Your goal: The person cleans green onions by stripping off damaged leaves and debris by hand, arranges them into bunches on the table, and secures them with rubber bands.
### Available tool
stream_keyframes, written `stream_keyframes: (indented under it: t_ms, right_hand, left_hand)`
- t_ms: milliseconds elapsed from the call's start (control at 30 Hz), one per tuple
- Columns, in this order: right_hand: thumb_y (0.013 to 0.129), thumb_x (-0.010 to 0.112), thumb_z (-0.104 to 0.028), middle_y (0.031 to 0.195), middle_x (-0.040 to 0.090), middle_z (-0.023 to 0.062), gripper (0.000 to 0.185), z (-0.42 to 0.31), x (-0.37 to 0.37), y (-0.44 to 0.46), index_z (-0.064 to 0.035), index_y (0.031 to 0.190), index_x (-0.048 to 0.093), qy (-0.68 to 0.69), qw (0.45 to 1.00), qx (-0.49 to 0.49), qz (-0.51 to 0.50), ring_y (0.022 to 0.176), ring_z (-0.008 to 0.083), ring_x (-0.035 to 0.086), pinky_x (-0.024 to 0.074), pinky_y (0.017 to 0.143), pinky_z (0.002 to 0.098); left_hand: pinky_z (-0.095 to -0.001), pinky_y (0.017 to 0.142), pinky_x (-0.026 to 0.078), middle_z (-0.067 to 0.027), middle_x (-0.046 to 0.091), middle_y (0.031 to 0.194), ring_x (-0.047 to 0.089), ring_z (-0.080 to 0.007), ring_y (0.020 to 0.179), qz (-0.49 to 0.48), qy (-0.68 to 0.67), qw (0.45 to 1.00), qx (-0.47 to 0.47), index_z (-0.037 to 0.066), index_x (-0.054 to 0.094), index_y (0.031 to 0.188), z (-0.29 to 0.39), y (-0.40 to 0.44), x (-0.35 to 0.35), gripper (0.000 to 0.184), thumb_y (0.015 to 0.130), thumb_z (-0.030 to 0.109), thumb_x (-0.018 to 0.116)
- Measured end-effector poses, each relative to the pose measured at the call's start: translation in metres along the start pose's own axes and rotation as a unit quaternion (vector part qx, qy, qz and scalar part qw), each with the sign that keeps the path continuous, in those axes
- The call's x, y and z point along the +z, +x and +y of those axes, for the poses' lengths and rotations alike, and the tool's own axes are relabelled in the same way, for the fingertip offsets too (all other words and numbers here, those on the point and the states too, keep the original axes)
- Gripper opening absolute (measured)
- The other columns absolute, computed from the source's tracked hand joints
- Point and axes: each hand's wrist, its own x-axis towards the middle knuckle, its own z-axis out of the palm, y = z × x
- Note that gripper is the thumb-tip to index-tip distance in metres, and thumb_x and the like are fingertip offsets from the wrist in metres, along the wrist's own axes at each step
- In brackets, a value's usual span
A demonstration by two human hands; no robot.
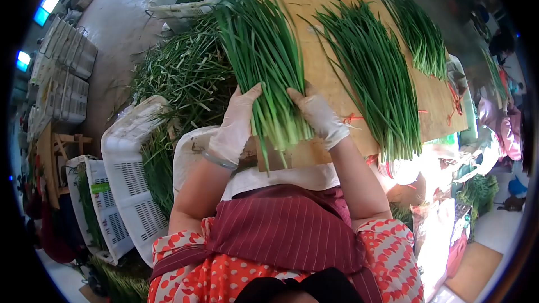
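Observation:
A thick bunch of garlic chives (261, 50) is held between my two hands over the near left part of a wooden board (314, 45). My gloved left hand (237, 118) wraps the left side of the bunch near its pale stem ends, thumb on top. On the other side, my right hand (319, 113), also gloved, grips the stems with its thumb over them. A few stems hang lower than the rest. To the right on the board lies a second bunch of chives (373, 73), and a smaller bunch (418, 36) rests near the far right edge.
A heap of loose chive leaves (185, 67) lies left of the board. White plastic crates (132, 174) with greens stand at lower left, and more crates (62, 78) are stacked farther back. Red ties (453, 101) lie on the board's right edge.

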Motion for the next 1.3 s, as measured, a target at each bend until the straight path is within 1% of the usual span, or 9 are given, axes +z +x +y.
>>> stream_keyframes:
  t_ms: [167, 367, 533, 667, 733, 933, 1067, 1167, 1300]
  right_hand:
    - [0.087, 0.051, -0.04, 0.101, 0.06, 0.0241, 0.056, -0.019, -0.034, -0.009, 0.0047, 0.119, 0.046, -0.115, 0.992, 0.053, -0.028, 0.098, 0.0317, 0.057, 0.0415, 0.086, 0.0324]
    - [0.068, 0.066, -0.058, 0.106, 0.06, 0.0222, 0.08, -0.012, -0.03, 0.016, 0.0043, 0.116, 0.05, -0.237, 0.966, 0.102, 0.013, 0.101, 0.0337, 0.056, 0.0424, 0.087, 0.0331]
    - [0.065, 0.074, -0.05, 0.106, 0.061, 0.0158, 0.078, -0.008, -0.012, 0.024, 0.004, 0.116, 0.051, 0.004, 0.989, 0.1, -0.111, 0.1, 0.0233, 0.058, 0.0421, 0.088, 0.0302]
    - [0.066, 0.077, -0.041, 0.103, 0.062, 0.0129, 0.069, -0.02, 0.002, 0.024, 0.003, 0.113, 0.053, 0.064, 0.986, 0.046, -0.149, 0.095, 0.019, 0.058, 0.0434, 0.085, 0.0287]
    - [0.065, 0.078, -0.037, 0.102, 0.063, 0.0126, 0.066, -0.028, 0.014, 0.024, 0.003, 0.112, 0.054, 0.072, 0.982, 0.057, -0.163, 0.094, 0.0188, 0.058, 0.044, 0.084, 0.0289]
    - [0.065, 0.08, -0.028, 0.105, 0.06, 0.0152, 0.071, -0.03, 0.021, 0.007, 0.0025, 0.118, 0.045, 0.07, 0.996, -0.008, -0.057, 0.096, 0.0191, 0.057, 0.0455, 0.082, 0.0291]
    - [0.068, 0.075, -0.002, 0.117, 0.051, 0.0075, 0.07, -0.058, 0.008, 0.007, -0.0023, 0.126, 0.036, 0.145, 0.979, -0.141, -0.031, 0.106, 0.0155, 0.049, 0.0443, 0.088, 0.0277]
    - [0.066, 0.076, -0.002, 0.115, 0.053, 0.0063, 0.07, -0.08, -0.009, 0.021, -0.0046, 0.125, 0.037, 0.073, 0.949, -0.306, 0.028, 0.104, 0.0152, 0.05, 0.0448, 0.088, 0.0271]
    - [0.065, 0.077, -0.001, 0.109, 0.055, 0.0059, 0.069, -0.096, -0.023, 0.027, -0.0056, 0.122, 0.039, 0.149, 0.936, -0.313, 0.06, 0.099, 0.0153, 0.053, 0.0473, 0.086, 0.0286]
  left_hand:
    - [-0.0346, 0.076, 0.051, -0.0088, 0.059, 0.098, 0.06, -0.0211, 0.087, -0.008, 0.016, 0.998, -0.054, 0.002, 0.054, 0.104, 0.002, -0.001, -0.013, 0.023, 0.084, 0.012, 0.057]
    - [-0.0365, 0.081, 0.049, -0.013, 0.058, 0.101, 0.059, -0.0246, 0.09, -0.047, -0.014, 0.994, -0.093, -0.001, 0.052, 0.107, 0.009, 0.001, -0.015, 0.023, 0.085, 0.007, 0.051]
    - [-0.0374, 0.078, 0.051, -0.0128, 0.061, 0.1, 0.061, -0.0235, 0.086, -0.085, -0.09, 0.985, -0.124, 0.001, 0.054, 0.107, 0.014, 0.006, -0.019, 0.036, 0.085, 0.029, 0.06]
    - [-0.0368, 0.077, 0.052, -0.0128, 0.061, 0.102, 0.061, -0.0236, 0.086, -0.079, -0.1, 0.984, -0.122, 0.002, 0.054, 0.108, 0.011, 0.013, -0.011, 0.033, 0.085, 0.025, 0.06]
    - [-0.0361, 0.076, 0.052, -0.0119, 0.061, 0.102, 0.061, -0.0235, 0.085, -0.102, 0.009, 0.991, -0.089, 0.002, 0.054, 0.11, 0.005, 0.021, -0.012, 0.031, 0.085, 0.02, 0.06]
    - [-0.0289, 0.081, 0.046, -0.0053, 0.06, 0.103, 0.057, -0.0161, 0.092, -0.114, -0.043, 0.99, 0.064, 0.005, 0.052, 0.114, 0.005, -0.002, 0.001, 0.036, 0.08, 0.006, 0.064]
    - [-0.0262, 0.087, 0.042, -0.0039, 0.059, 0.105, 0.054, -0.0136, 0.096, -0.142, 0.012, 0.97, 0.196, 0.005, 0.048, 0.117, 0.026, -0.009, 0.025, 0.043, 0.078, 0.003, 0.065]
    - [-0.0257, 0.086, 0.043, -0.0036, 0.059, 0.105, 0.055, -0.0131, 0.097, -0.179, 0.048, 0.943, 0.276, 0.005, 0.045, 0.117, 0.054, -0.012, 0.047, 0.047, 0.076, 0.002, 0.068]
    - [-0.0249, 0.082, 0.046, -0.0031, 0.06, 0.103, 0.057, -0.0124, 0.092, -0.247, 0.012, 0.918, 0.31, 0.004, 0.047, 0.113, 0.073, -0.012, 0.068, 0.048, 0.072, 0.002, 0.072]
